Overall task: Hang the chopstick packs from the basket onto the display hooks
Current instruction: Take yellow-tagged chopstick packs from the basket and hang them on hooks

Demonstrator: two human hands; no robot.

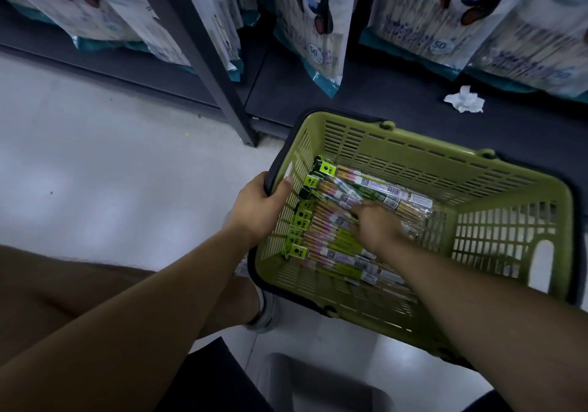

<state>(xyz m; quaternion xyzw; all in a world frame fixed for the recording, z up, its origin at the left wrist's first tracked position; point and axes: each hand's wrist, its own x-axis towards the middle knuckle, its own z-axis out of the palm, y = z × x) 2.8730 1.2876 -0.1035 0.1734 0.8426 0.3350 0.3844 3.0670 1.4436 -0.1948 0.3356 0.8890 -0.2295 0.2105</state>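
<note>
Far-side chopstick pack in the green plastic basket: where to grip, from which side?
Likely from above, pinching across the slim clear-wrapped chopstick pack just behind its green header card. It lies flat among others, and the walls of the green slotted plastic basket block side approaches. That leaves the card's hang hole free.
</note>
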